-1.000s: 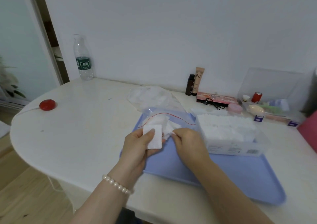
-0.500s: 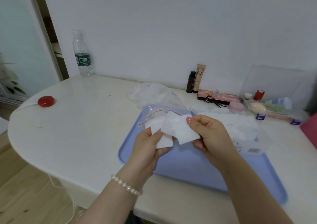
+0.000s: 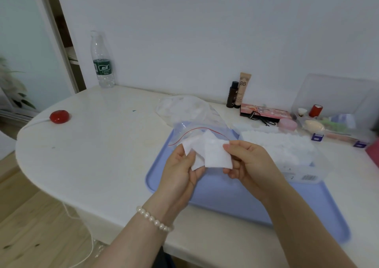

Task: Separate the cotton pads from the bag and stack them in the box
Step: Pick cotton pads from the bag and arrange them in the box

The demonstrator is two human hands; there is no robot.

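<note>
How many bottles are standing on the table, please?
2: a clear water bottle at the far left by the wall, and a small dark bottle beside the BB tube. The organizer may hide others.

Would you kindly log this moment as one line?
left hand: holds white cotton pads | right hand: pinches square white pad | clear plastic box: part-filled

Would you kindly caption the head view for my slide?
Both hands peel cotton pads apart above the blue tray.

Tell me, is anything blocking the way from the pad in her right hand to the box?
Nothing visible does. The right hand pinches a cotton pad just left of the open box, already nearly full of pads; only bare tray lies between.
</note>
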